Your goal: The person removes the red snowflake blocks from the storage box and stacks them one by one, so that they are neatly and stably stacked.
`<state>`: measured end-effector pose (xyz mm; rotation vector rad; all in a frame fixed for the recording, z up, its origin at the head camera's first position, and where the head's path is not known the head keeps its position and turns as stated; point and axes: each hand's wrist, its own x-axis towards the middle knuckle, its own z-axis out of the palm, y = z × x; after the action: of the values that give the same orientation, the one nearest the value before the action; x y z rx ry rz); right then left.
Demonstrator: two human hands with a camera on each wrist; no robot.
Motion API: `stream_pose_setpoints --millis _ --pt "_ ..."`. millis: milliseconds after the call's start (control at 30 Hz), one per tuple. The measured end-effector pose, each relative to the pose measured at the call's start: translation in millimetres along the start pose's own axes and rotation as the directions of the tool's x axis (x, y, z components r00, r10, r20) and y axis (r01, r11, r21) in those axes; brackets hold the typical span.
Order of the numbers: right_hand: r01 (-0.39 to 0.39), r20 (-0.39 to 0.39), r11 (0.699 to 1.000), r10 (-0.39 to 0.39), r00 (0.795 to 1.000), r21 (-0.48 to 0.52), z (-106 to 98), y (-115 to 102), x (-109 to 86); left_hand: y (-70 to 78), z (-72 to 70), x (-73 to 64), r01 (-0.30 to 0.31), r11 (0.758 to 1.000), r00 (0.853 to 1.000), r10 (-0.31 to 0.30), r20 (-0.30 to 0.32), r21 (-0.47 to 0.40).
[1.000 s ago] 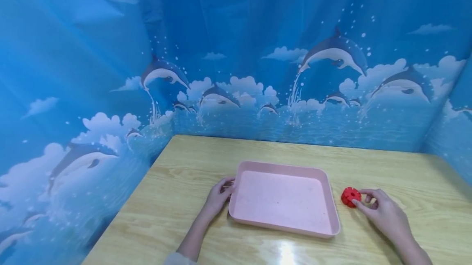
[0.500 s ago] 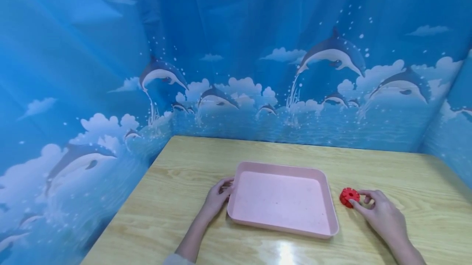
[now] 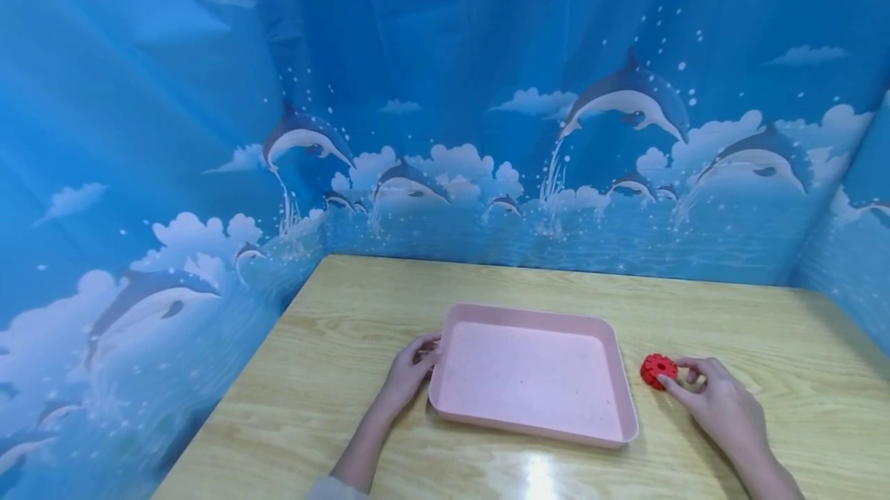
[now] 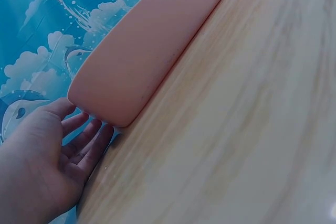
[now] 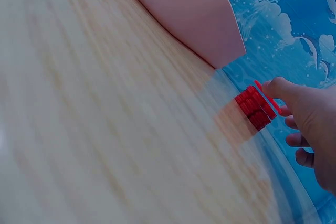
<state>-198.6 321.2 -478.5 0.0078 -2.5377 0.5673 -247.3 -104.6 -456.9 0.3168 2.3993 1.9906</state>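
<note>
At the right of the tray, a short stack of red notched plastic discs stands on the table. My right hand pinches the top disc between thumb and forefinger. In the right wrist view that disc is tilted and a little apart from the discs below. The other fingers of this hand hang loosely curled. My left hand is at the left end of the pink tray, its fingertips touching the outer wall. In the left wrist view, those fingers lie relaxed along the tray's end.
The shallow tray, with only small specks on its floor, lies in the middle of the wood-grain table. Blue curtains printed with dolphins and clouds hang behind the table and along its sides.
</note>
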Motion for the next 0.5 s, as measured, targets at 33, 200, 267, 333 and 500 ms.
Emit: stream_pose_setpoints --millis 33,200,267,333,500 --pt "0.001 -0.003 1.000 -0.001 1.000 0.001 0.0 0.0 0.1 0.1 0.0 0.1 0.003 1.000 1.000 -0.003 0.000 0.000" --pt "-0.004 -0.001 1.000 0.004 1.000 -0.005 0.3 0.2 -0.1 -0.5 -0.3 0.4 -0.004 1.000 1.000 0.004 0.005 0.000" --pt "-0.002 -0.005 1.000 0.002 1.000 -0.007 0.5 0.4 0.0 -0.8 -0.4 0.5 -0.008 1.000 1.000 0.008 0.005 0.000" --pt "0.002 -0.012 1.000 -0.002 1.000 -0.007 0.4 0.4 0.1 -0.9 -0.4 0.5 -0.007 1.000 1.000 0.007 0.004 -0.001" --pt "-0.005 -0.024 1.000 0.005 1.000 -0.003 -0.3 -1.2 -0.7 -1.1 -0.4 0.3 -0.001 1.000 1.000 0.001 0.002 -0.010"
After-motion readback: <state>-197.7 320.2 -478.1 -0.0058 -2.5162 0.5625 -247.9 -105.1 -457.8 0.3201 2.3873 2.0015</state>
